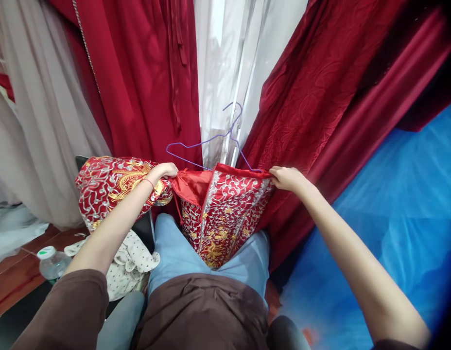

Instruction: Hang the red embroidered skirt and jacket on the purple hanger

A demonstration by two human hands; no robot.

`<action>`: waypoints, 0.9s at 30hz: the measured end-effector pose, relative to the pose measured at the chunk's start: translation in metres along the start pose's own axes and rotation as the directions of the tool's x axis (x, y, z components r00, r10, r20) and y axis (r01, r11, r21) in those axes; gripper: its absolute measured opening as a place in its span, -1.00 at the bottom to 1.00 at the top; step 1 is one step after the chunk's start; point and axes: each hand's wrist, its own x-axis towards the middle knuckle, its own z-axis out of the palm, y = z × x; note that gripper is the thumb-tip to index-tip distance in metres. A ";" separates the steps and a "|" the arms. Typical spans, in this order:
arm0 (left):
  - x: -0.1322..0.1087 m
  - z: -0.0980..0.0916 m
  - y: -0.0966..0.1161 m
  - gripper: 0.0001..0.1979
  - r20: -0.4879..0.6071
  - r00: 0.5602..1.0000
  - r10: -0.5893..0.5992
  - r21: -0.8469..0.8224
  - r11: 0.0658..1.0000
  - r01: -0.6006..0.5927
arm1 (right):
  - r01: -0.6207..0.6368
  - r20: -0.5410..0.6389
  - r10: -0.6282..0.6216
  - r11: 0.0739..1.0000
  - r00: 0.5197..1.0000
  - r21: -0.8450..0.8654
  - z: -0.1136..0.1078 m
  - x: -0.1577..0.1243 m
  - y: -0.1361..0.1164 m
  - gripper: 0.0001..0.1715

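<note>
We look through one head-worn camera, forward and down over our lap [170, 257]. It sits close: left hand [166, 171] and right hand [286, 178] reach mid-frame, hanging red cloth [320, 97] just beyond.

Reddish-brown wooden floor [14, 279] low and left of the grip of the left hand [166, 170], 1 clear plastic bottle with pale cap [52, 262] on it, white sheer fabric [12, 232] pooled beside, dark chair [147, 231] beneath that grip bearing cream dotted cloth [129, 265]
</note>
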 end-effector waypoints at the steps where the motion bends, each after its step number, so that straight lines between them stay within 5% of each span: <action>1: -0.002 0.002 0.003 -0.89 0.000 1.000 -0.009 0.036 0.999 0.009 | -0.007 0.024 0.007 1.000 1.000 0.002 -0.001 -0.003 -0.002 -0.59; 6: -0.011 0.008 0.021 -0.88 0.085 0.996 0.028 0.246 0.968 -0.048 | 0.009 0.360 -0.029 0.998 0.932 0.057 -0.025 -0.020 -0.027 -0.59; 12: -0.015 0.017 0.032 -0.88 0.179 0.982 -0.066 0.401 0.916 -0.012 | 0.223 0.397 -0.366 0.905 0.842 0.362 -0.070 -0.047 -0.082 -0.61; 18: -0.028 0.037 0.031 -0.77 0.324 0.946 -0.022 0.303 0.950 -0.082 | 0.043 0.495 -0.125 0.984 0.860 0.173 -0.075 -0.066 -0.103 -0.49; 20: -0.031 0.043 0.034 -0.76 0.218 0.972 -0.085 0.403 0.915 -0.010 | 0.031 0.491 -0.125 0.981 0.862 0.194 -0.071 -0.069 -0.099 -0.52; 24: -0.034 0.051 0.043 -0.66 -0.104 0.991 -0.089 0.499 0.857 0.129 | 0.166 0.393 -0.383 0.859 0.836 0.484 -0.071 -0.078 -0.096 -0.71; 27: -0.035 0.046 0.046 -0.59 -0.207 0.977 -0.042 0.454 0.881 0.134 | 0.173 0.241 -0.379 0.786 0.893 0.594 -0.073 -0.086 -0.101 -0.81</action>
